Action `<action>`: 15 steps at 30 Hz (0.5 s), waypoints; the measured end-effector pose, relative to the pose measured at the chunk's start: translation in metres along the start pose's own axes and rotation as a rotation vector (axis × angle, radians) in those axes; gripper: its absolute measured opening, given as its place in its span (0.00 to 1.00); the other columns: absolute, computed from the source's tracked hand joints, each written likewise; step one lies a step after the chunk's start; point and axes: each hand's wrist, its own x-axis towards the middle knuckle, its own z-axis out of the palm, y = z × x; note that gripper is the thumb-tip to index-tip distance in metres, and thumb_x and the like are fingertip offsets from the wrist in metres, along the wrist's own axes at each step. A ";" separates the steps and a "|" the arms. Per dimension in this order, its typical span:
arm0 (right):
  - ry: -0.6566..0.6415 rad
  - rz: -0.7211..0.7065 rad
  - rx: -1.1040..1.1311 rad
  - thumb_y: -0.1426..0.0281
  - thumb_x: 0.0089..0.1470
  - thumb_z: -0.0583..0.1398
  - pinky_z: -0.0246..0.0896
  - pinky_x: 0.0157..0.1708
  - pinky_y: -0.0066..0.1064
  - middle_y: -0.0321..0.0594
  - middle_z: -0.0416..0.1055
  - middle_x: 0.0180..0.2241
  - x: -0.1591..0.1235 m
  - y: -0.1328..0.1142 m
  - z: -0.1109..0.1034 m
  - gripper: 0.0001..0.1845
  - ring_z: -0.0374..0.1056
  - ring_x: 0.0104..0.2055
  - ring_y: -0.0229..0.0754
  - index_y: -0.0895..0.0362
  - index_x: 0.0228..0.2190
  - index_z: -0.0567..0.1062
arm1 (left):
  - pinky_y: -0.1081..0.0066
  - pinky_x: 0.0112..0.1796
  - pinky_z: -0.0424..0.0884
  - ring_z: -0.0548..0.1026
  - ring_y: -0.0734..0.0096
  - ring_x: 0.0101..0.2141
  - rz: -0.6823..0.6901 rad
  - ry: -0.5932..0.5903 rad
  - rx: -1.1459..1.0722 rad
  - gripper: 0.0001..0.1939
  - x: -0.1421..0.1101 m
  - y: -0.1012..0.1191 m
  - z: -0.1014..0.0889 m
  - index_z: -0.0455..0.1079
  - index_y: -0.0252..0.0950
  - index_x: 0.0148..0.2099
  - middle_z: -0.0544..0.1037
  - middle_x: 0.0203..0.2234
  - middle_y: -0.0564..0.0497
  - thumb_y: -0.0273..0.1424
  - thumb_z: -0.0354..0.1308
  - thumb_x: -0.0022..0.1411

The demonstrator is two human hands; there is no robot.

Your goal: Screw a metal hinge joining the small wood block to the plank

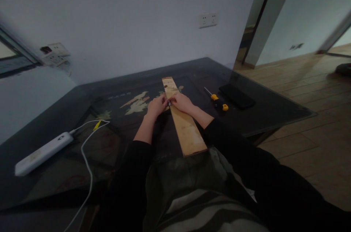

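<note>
Two hands, one plank, very shiny dark bench

So the bench (pixel 276 106) is dark and glossy, with pale flower shapes on top, pushed against a plain whitish wall (pixel 137 16). Wood-look flooring (pixel 298 78) off to the right, one double socket plate (pixel 208 20) above the bench and more sockets (pixel 57 53) at the left.

One long, flat, pale wooden board (pixel 189 131) points away from the person, its near end by their lap, with a dark mark near the far end. One small shiny metal piece (pixel 169 103) sits around its left edge, partly hidden by fingers. The left hand (pixel 157 105) and right hand (pixel 182 102) are both bunched in narrow there; can't tell which one actually grips it.

Right side: one yellow-and-black screwdriver (pixel 216 99), beside one flat black rectangular object (pixel 237 96). Left side: one long white block (pixel 44 153) with one pale cable (pixel 88 168) carrying one yellow tag (pixel 97 125).
</note>
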 end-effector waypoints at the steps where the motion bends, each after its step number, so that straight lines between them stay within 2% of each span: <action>1: -0.001 -0.002 0.002 0.73 0.62 0.53 0.64 0.51 0.33 0.47 0.78 0.50 0.000 0.000 0.000 0.19 0.71 0.52 0.46 0.55 0.46 0.82 | 0.66 0.40 0.70 0.80 0.55 0.43 -0.002 -0.010 -0.006 0.16 0.000 0.000 -0.001 0.73 0.40 0.46 0.83 0.41 0.42 0.42 0.47 0.71; 8: -0.010 0.005 0.015 0.74 0.62 0.54 0.63 0.52 0.32 0.45 0.77 0.51 0.000 0.000 0.000 0.18 0.71 0.52 0.44 0.54 0.47 0.81 | 0.66 0.38 0.70 0.80 0.56 0.42 0.019 -0.031 0.006 0.14 -0.001 0.001 -0.003 0.72 0.40 0.47 0.82 0.41 0.43 0.39 0.48 0.70; 15: -0.011 0.005 0.011 0.74 0.62 0.54 0.62 0.53 0.31 0.45 0.77 0.50 -0.002 -0.001 -0.002 0.18 0.71 0.51 0.44 0.55 0.46 0.82 | 0.66 0.41 0.70 0.80 0.56 0.43 0.002 -0.003 0.063 0.17 -0.004 0.004 -0.002 0.74 0.41 0.46 0.82 0.42 0.42 0.40 0.45 0.71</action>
